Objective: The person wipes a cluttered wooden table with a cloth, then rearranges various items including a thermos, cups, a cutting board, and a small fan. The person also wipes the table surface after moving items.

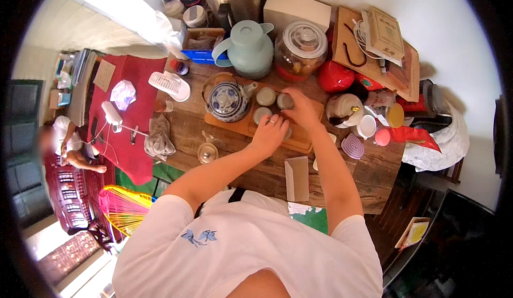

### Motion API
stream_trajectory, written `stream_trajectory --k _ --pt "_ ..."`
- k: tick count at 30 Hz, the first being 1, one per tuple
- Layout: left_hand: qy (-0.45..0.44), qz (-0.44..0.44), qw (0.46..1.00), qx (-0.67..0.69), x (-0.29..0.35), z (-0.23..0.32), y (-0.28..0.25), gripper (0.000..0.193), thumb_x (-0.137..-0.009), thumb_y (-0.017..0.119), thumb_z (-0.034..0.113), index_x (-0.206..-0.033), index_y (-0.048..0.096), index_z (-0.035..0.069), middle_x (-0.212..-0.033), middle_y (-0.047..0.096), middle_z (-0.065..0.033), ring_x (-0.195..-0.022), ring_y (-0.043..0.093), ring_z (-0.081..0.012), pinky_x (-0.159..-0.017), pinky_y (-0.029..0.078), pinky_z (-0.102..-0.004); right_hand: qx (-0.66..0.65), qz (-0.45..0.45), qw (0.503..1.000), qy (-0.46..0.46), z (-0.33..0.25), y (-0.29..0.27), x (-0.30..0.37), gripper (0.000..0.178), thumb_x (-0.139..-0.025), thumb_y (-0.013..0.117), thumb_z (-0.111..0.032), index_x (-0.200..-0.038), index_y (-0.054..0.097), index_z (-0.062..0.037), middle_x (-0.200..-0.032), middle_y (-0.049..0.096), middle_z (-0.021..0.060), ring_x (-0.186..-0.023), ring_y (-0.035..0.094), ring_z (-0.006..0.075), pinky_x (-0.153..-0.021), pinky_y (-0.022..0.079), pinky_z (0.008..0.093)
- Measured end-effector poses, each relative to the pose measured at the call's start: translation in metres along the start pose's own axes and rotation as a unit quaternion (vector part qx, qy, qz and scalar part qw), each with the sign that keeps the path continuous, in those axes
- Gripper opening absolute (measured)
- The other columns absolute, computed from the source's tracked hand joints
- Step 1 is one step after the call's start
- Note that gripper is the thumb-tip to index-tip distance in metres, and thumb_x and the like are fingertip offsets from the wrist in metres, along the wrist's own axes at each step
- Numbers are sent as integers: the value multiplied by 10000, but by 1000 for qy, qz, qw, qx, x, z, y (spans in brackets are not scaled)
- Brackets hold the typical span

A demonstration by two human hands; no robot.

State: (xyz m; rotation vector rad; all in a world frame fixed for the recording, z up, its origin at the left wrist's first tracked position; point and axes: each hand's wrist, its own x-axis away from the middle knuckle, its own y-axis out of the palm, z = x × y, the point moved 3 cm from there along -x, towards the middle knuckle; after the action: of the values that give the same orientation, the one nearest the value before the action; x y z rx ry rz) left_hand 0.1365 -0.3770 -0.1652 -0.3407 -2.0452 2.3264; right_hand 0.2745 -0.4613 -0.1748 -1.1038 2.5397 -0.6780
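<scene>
My right hand (302, 111) reaches over a wooden tea tray (212, 119), its thumb and fingers round a small teacup (284, 100) at the tray's back right. Beside it my left hand (269, 133), with a ring on one finger, is closed, its curled fingertips at the edge of a second pale teacup (260, 114). Another cup (265, 95) stands just behind them. Part of one more cup (289, 133) shows under my hands. On the tray's left side sits a blue-and-white teapot (226, 101) with an arched handle, its spout towards the cups.
A pale green thermos jug (249, 49) and a lidded glass jar (300, 47) stand behind the tray. To the left lie a grey cloth (159, 138) and a small glass pot (208, 152). A lidded pot (344, 110) stands right. Another person (72, 143) sits far left.
</scene>
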Motion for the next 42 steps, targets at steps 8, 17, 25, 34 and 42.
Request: stream_trajectory --k 8,17,25,34,42 --pt "20 -5 999 -35 -17 -8 -5 430 -759 655 150 -1168 553 63 -1122 549 -80 -1078 518 -230 -969 342 -435 30 51 998 29 7 -7 13 557 -794 739 -126 -1313 540 -95 -1372 510 167 -1237 508 361 -1039 416 409" --pt "-27 -75 997 6 -23 -12 -7 715 -712 817 279 -1322 473 130 -1246 480 -82 -1168 478 -242 -1006 298 -508 223 366 886 176 -9 -76 217 406 -778 708 -64 -1175 622 -63 -1131 613 165 -1056 579 334 -936 452 413" --pt "6 -9 998 57 -1 -6 -26 752 -725 811 285 -1365 428 184 -1346 404 -112 -1270 389 -326 -992 294 -526 179 320 844 391 18 -46 312 662 -715 777 -87 -1325 544 -194 -1276 488 165 -1139 527 365 -942 453 444" --pt "-167 107 973 119 89 -99 -96 539 -814 704 160 -1310 494 153 -1355 395 -127 -1250 391 -352 -1016 290 -499 108 265 938 198 -48 -47 164 642 -759 761 -81 -1351 527 -165 -1311 488 177 -1206 495 367 -1000 423 421" --pt "-488 247 835 63 234 -254 -81 598 -768 733 185 -1299 477 82 -1306 409 -180 -1223 396 -380 -1033 333 -477 156 136 962 180 -8 1 74 686 -725 754 -37 -1351 498 -154 -1367 474 204 -1259 466 403 -1028 402 457"
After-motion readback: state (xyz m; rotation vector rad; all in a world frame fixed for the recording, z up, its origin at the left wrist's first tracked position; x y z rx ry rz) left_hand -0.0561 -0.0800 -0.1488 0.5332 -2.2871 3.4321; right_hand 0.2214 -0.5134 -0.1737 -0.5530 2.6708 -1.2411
